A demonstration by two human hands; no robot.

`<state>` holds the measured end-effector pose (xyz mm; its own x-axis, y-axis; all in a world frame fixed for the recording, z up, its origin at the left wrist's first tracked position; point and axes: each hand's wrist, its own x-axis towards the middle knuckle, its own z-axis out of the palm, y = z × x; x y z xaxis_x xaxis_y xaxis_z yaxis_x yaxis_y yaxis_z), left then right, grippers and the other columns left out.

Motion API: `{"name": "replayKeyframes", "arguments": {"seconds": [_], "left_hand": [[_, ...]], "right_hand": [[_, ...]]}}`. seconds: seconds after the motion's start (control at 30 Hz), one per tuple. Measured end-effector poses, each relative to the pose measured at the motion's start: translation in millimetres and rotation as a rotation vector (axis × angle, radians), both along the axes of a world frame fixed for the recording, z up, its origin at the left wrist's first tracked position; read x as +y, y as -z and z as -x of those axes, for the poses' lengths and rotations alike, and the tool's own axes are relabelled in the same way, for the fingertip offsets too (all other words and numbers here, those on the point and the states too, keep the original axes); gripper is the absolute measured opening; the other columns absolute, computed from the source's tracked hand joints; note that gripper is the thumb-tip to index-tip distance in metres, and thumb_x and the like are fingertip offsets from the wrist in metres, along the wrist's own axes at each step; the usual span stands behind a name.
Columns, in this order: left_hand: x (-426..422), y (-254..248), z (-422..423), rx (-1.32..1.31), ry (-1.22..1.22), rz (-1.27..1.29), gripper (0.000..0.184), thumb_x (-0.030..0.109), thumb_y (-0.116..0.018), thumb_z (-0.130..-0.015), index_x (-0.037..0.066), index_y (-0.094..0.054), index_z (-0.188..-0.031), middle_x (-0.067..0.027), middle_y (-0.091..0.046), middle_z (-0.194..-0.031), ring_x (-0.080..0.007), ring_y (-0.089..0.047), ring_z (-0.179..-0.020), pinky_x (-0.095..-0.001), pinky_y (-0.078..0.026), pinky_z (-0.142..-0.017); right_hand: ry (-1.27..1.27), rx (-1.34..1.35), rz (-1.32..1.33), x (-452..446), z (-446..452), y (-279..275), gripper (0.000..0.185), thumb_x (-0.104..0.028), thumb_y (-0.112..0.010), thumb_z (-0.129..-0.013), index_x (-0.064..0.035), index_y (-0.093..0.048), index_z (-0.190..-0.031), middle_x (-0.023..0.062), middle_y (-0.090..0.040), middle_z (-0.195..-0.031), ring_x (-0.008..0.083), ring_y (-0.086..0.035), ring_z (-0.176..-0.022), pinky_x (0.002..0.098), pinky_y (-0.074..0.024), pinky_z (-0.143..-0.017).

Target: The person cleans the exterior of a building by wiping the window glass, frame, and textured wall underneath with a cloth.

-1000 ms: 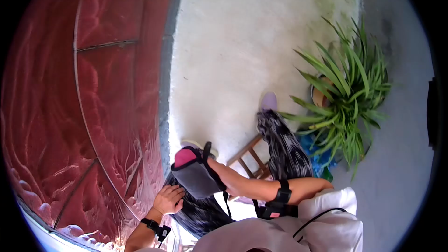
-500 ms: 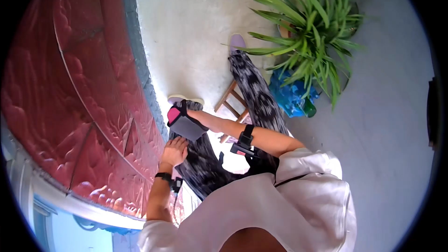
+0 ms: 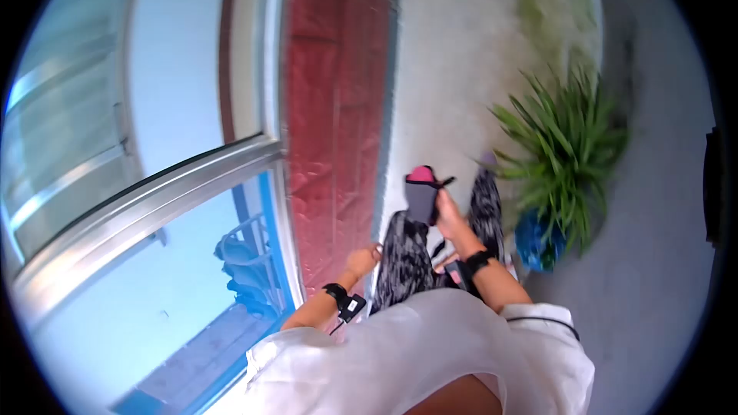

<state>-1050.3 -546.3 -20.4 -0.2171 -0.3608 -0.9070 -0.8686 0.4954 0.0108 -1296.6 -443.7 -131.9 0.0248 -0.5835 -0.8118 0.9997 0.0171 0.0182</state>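
Observation:
My right hand [image 3: 448,214] grips a grey cloth piece [image 3: 421,201] with a pink end, black edging and a black strap sticking out to the right. The piece is raised just beyond my left knee; its exact kind does not show. Lower and to the left, my left hand [image 3: 363,260] has its fingers curled, close to the outer side of my left thigh. Whether anything is between those fingers is too small to tell. Black-and-white patterned trousers [image 3: 403,261] cover my legs. Black bands with small devices sit on both wrists.
A metal-framed window [image 3: 154,200] and a red embossed panel [image 3: 330,107] stand on the left. On the right are a leafy green plant [image 3: 565,154] and a blue plastic bag [image 3: 534,242]. Pale concrete floor [image 3: 453,46] stretches ahead.
The view has swung left, bringing the window in. My left hand has come off the trouser leg near the grey piece and moved out to the side. My right hand still holds the piece, now more upright.

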Motion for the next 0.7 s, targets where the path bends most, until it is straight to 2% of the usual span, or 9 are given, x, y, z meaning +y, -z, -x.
{"name": "replayKeyframes", "arguments": {"seconds": [0.03,0.1,0.3,0.37,0.43,0.57,0.63,0.67,0.7], "left_hand": [[-5,-3,-17,0.005,-0.726,-0.299,0.039,0.034,-0.046,-0.086,0.016,-0.05,-0.121,-0.0085,-0.061,-0.108,-0.0241,-0.061,-0.093,-0.0405,-0.049,-0.071],[-16,-37,-21,-0.059,-0.974,-0.431,0.043,0.034,-0.05,-0.086,0.015,-0.046,-0.124,-0.0017,-0.056,-0.117,-0.02,-0.058,-0.099,-0.041,-0.048,-0.075],[-40,-83,-46,-0.175,-0.911,-0.585,0.044,0.037,-0.052,-0.086,0.018,-0.045,-0.126,-0.0026,-0.055,-0.119,-0.0192,-0.056,-0.104,-0.0399,-0.045,-0.08],[-49,-77,-47,-0.151,-0.935,-0.557,0.043,0.036,-0.052,-0.086,0.019,-0.046,-0.125,-0.0025,-0.055,-0.118,-0.0187,-0.056,-0.104,-0.0395,-0.045,-0.08],[-73,-65,-44,-0.12,-0.938,-0.539,0.042,0.036,-0.052,-0.086,0.019,-0.047,-0.125,-0.0025,-0.055,-0.118,-0.0183,-0.056,-0.104,-0.0392,-0.045,-0.08],[-122,-35,-27,0.079,-1.033,-0.459,0.038,0.033,-0.051,-0.088,0.018,-0.048,-0.123,-0.0005,-0.059,-0.111,-0.0163,-0.056,-0.102,-0.037,-0.045,-0.08],[-155,-40,8,0.242,-1.055,-0.303,0.036,0.033,-0.051,-0.088,0.016,-0.05,-0.12,-0.0012,-0.06,-0.109,-0.015,-0.056,-0.1,-0.035,-0.045,-0.079],[-165,-39,16,0.25,-1.05,-0.31,0.036,0.033,-0.051,-0.088,0.016,-0.05,-0.12,-0.0012,-0.06,-0.109,-0.015,-0.056,-0.1,-0.035,-0.045,-0.079],[-175,-39,24,0.321,-1.081,-0.297,0.035,0.033,-0.051,-0.088,0.015,-0.051,-0.119,-0.0018,-0.06,-0.108,-0.0144,-0.057,-0.099,-0.0338,-0.046,-0.077]], "right_hand": [[0.034,0.025,0.008,-6,10,10,0.051,-0.042,-0.031,-0.093,-0.0054,-0.042,-0.127,0.0064,-0.048,-0.126,0.0206,-0.045,-0.115,0.0359,-0.0332,-0.098],[0.074,0.051,0.067,-21,37,-13,0.052,-0.042,-0.029,-0.094,-0.0052,-0.04,-0.129,0.0059,-0.045,-0.13,0.0206,-0.042,-0.118,0.0359,-0.032,-0.1],[0.098,0.035,0.063,-111,57,-39,0.053,-0.041,-0.028,-0.095,-0.0046,-0.035,-0.132,0.0057,-0.04,-0.135,0.021,-0.037,-0.124,0.0363,-0.0276,-0.103],[0.07,0.104,0.134,-153,61,-62,0.057,-0.045,-0.025,-0.094,-0.0079,-0.029,-0.136,0.0038,-0.033,-0.139,0.0208,-0.032,-0.126,0.0378,-0.0247,-0.104],[0.127,0.078,0.209,-200,59,-67,0.056,-0.045,-0.025,-0.094,-0.0075,-0.031,-0.135,0.0034,-0.035,-0.138,0.0208,-0.034,-0.125,0.0371,-0.0265,-0.104],[0.15,0.053,0.129,-290,41,-66,0.057,-0.047,-0.028,-0.093,-0.0077,-0.033,-0.134,0.0033,-0.037,-0.137,0.0207,-0.035,-0.124,0.0372,-0.0294,-0.101],[0.15,0.035,0.066,-328,44,-89,0.058,-0.048,-0.031,-0.092,-0.0072,-0.033,-0.134,0.0032,-0.037,-0.136,0.0202,-0.036,-0.124,0.0366,-0.0291,-0.101],[0.169,0.059,0.024,-346,43,-99,0.061,-0.049,-0.034,-0.091,-0.0073,-0.029,-0.136,0.0034,-0.034,-0.139,0.0201,-0.033,-0.125,0.0358,-0.0274,-0.102],[0.076,0.061,0.057,-360,38,-91,0.067,-0.051,-0.036,-0.09,-0.0081,-0.022,-0.139,0.0036,-0.027,-0.143,0.0206,-0.028,-0.128,0.035,-0.0236,-0.104]]}}
